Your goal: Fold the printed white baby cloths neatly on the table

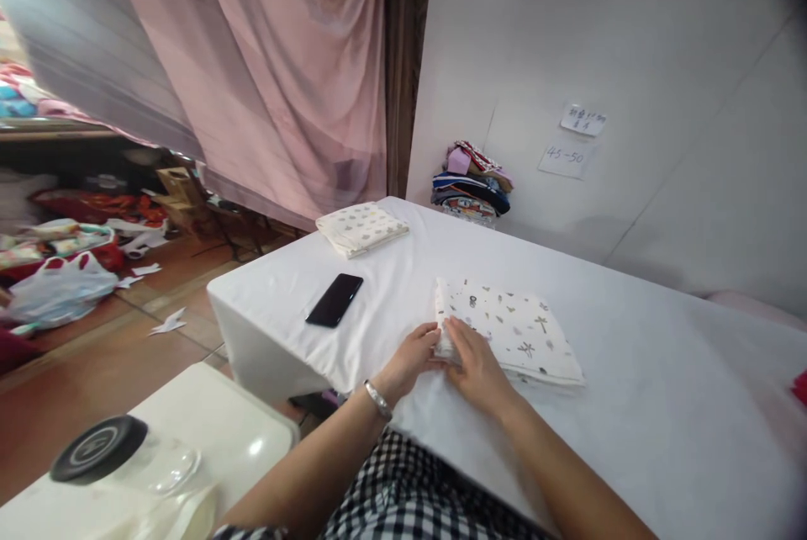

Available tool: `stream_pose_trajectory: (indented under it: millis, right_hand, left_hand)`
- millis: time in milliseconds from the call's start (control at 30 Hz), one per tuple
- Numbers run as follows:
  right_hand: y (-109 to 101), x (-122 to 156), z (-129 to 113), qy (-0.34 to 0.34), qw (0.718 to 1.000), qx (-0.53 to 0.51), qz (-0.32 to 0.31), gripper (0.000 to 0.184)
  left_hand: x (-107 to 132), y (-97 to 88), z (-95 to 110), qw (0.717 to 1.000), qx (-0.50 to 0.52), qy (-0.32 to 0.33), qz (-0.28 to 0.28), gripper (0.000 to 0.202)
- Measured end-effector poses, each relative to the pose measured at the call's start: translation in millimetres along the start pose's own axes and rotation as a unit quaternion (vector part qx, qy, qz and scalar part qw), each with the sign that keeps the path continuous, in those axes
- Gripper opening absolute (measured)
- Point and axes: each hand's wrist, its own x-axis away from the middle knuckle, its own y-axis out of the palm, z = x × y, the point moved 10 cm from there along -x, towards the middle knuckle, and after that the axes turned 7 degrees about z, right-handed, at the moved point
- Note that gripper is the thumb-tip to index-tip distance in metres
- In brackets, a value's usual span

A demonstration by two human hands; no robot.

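A folded white cloth with small palm-tree prints lies on the white-covered table in front of me. My left hand pinches its near left corner, fingers on top and the thumb side low at the edge. Beside it, my right hand rests on the near edge of the same cloth, its fingers stretched out and lying flat. To the left are a black phone, lying flat, and a second folded cloth, cream with grey prints, near the far left corner of the table.
A white side table at lower left holds a clear jar with a black lid. Folded fabrics are stacked beyond the far table edge, by the white wall. A pink curtain hangs behind; bags sit on the tiled floor.
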Motion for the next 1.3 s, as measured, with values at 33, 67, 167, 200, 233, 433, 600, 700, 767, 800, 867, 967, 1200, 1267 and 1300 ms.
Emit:
stream_pose_trajectory:
  millis: [33, 67, 167, 200, 233, 433, 600, 700, 767, 800, 867, 967, 1200, 1267, 1300]
  right_hand:
    - [0, 0, 2, 0.007, 1.0, -0.001, -0.003, 0.07]
    - [0, -1, 4, 0.012, 1.0, -0.005, -0.006, 0.071]
    - [1, -3, 6, 0.018, 1.0, -0.016, -0.011, 0.071]
    - [2, -4, 6, 0.02, 1.0, -0.019, -0.01, 0.069]
    - [2, -5, 6, 0.021, 1.0, -0.022, -0.008, 0.068]
    - [-1, -6, 12, 0.063, 0.997, -0.051, 0.015, 0.054]
    - [-4, -5, 17, 0.094, 0.993, -0.07, 0.015, 0.054]
    - [-3, -3, 19, 0.099, 0.992, -0.076, 0.0, 0.053]
    - [-3, -3, 19, 0.098, 0.992, -0.08, -0.009, 0.05]
    - [-3, -3, 18, 0.095, 0.992, -0.083, -0.014, 0.049]
    - [-2, -4, 15, 0.085, 0.992, -0.09, -0.027, 0.046]
    - [1, -5, 12, 0.075, 0.993, -0.084, -0.035, 0.044]
    - [-1, -6, 8, 0.066, 0.995, -0.074, 0.002, 0.04]
    - [-4, -6, 8, 0.074, 0.994, -0.075, 0.006, 0.038]
    - [-6, -6, 9, 0.081, 0.994, -0.072, 0.014, 0.037]
  left_hand:
    - [0, 1.2, 1, 1.0, -0.004, 0.007, -0.003, 0.038]
    - [-1, 2.5, 2, 1.0, -0.006, 0.014, -0.007, 0.039]
    - [-2, 4.4, 1, 1.0, -0.002, 0.021, -0.018, 0.041]
    - [-2, 4.3, 0, 1.0, 0.001, 0.021, -0.022, 0.042]
    - [-1, 4.3, 0, 0.999, 0.004, 0.022, -0.025, 0.042]
    - [-1, 0.9, -6, 0.999, 0.011, 0.02, -0.027, 0.048]
    - [-5, -5.2, -15, 1.0, 0.014, -0.001, 0.016, 0.06]
    - [-5, -3.1, -17, 1.0, 0.015, -0.006, 0.014, 0.056]
    - [-4, -1.4, -16, 1.0, 0.014, -0.005, 0.01, 0.053]
    - [-4, -0.5, -15, 1.0, 0.012, -0.003, 0.007, 0.051]
    - [-3, 0.9, -13, 1.0, 0.003, 0.002, 0.004, 0.046]
    - [-3, 0.0, -11, 1.0, -0.009, 0.007, 0.014, 0.042]
    - [-4, -3.5, -10, 1.0, 0.02, 0.003, 0.021, 0.055]
    - [-5, -4.2, -10, 1.0, 0.019, 0.012, 0.016, 0.055]
    - [-5, -5.4, -10, 1.0, 0.012, 0.015, 0.018, 0.054]
